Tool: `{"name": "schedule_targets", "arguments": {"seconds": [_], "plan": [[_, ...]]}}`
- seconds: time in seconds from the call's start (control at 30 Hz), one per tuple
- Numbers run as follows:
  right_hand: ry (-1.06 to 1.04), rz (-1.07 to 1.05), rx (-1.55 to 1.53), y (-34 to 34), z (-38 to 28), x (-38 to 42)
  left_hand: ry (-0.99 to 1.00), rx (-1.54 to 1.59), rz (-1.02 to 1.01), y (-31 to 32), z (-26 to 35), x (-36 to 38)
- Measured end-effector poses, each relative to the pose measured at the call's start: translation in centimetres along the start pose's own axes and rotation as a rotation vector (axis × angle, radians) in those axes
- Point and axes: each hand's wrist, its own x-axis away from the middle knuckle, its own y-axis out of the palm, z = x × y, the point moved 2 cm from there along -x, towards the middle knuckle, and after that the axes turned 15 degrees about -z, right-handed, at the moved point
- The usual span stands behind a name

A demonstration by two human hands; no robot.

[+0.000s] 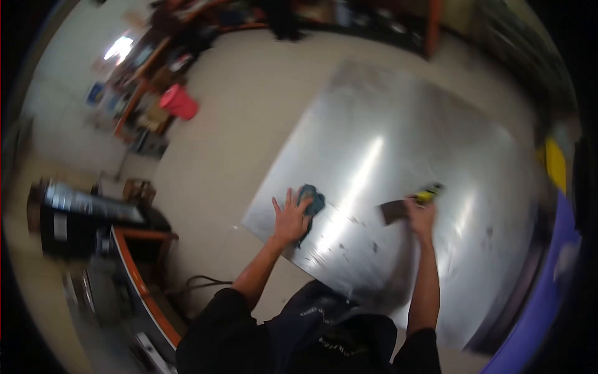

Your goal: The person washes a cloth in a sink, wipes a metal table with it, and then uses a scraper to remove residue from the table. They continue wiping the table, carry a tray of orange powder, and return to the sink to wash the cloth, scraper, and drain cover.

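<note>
A large shiny metal sheet point(405, 137) with dark smudges near its front lies before me. At its left front part, my left hand point(291, 218) rests with fingers spread on a dark teal cloth point(313, 201). Farther right, my right hand point(422, 217) is closed around a yellow and black object point(427, 194), blurred by motion. A dark brown flat piece point(393, 212) sticks out to the left of that hand; how it joins the yellow object is unclear.
A red bucket point(179, 102) stands on the floor at the upper left. An orange-edged table point(146, 290) and a black machine point(87, 218) are at the left. A purple surface point(541, 280) runs along the right.
</note>
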Motion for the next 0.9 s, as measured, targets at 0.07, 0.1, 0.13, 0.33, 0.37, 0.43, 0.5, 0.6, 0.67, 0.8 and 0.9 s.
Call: {"name": "schedule_targets", "arguments": {"seconds": [0.07,0.1,0.13,0.33,0.37,0.43,0.5,0.6,0.67,0.8,0.9], "plan": [[-0.034,0.519,-0.286,-4.7,-2.3,-2.1,-0.149,0.08,0.091,-0.7,-4.9,-3.4],[-0.017,0.534,-0.38,-3.8,-2.3,-3.6,-0.121,0.084,0.113,-1.0,-5.6,-5.1],[0.014,0.564,-0.479,-1.9,-2.0,-4.3,-0.081,0.077,0.119,-1.3,-6.1,-6.5],[0.031,-0.698,0.256,18.1,-10.4,7.3,0.006,-0.06,0.13,-0.3,-11.0,-15.6],[-0.106,-0.572,0.102,16.9,-10.0,9.2,0.034,-0.131,0.182,1.0,-12.9,-18.0],[-0.011,-0.236,0.064,11.1,-6.0,11.9,0.215,-0.009,-0.019,-2.4,-11.0,-18.4],[0.348,0.047,0.095,-0.6,-1.5,16.7,0.419,-0.096,0.345,-2.9,-9.4,-18.0],[0.174,0.945,-0.383,-18.0,3.1,29.2,0.056,0.19,0.176,-1.3,-6.5,-16.5],[0.29,0.927,-0.037,-21.3,3.1,34.2,-0.081,0.09,0.174,-0.5,-0.9,-13.1],[-0.108,0.642,0.816,-17.1,5.6,40.6,0.085,0.12,0.21,1.0,5.4,-8.5],[-0.293,0.353,1.18,-17.1,3.7,40.8,0.356,0.149,0.26,4.5,9.2,-9.7]]}}
